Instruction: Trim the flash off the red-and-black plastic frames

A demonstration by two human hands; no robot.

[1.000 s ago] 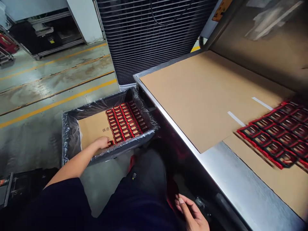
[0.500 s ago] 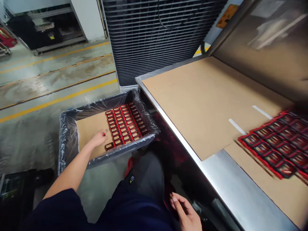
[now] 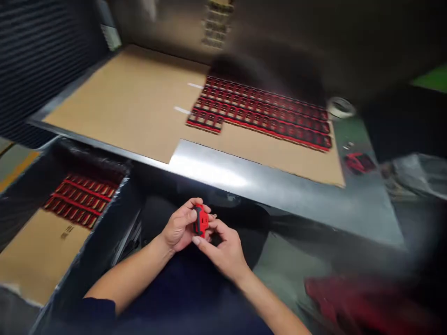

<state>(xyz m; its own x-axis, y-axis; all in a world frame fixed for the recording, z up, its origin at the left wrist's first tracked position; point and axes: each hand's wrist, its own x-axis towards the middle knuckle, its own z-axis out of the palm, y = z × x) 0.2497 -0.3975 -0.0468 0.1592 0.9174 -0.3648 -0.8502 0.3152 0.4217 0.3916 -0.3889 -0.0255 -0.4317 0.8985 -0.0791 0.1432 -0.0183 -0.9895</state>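
Note:
My left hand point(image 3: 178, 228) and my right hand point(image 3: 223, 246) meet over my lap, both closed on one small red and black part point(image 3: 200, 220). The part stands upright between the fingertips. On the cardboard sheet point(image 3: 132, 100) covering the metal table lie long rows of the same red and black parts point(image 3: 265, 111). To my left a bin lined with black plastic point(image 3: 101, 223) holds more rows of parts point(image 3: 82, 197) on a cardboard layer.
The steel table edge point(image 3: 244, 179) runs just beyond my hands. A tape roll point(image 3: 340, 107) and a lone red part point(image 3: 359, 162) sit at the table's right end. Something red and blurred point(image 3: 366, 302) lies at the lower right. A dark louvred unit point(image 3: 38, 60) stands at the left.
My left hand left the bin with a red part and came to my lap. My right hand rose to join it. My view swung right toward the table.

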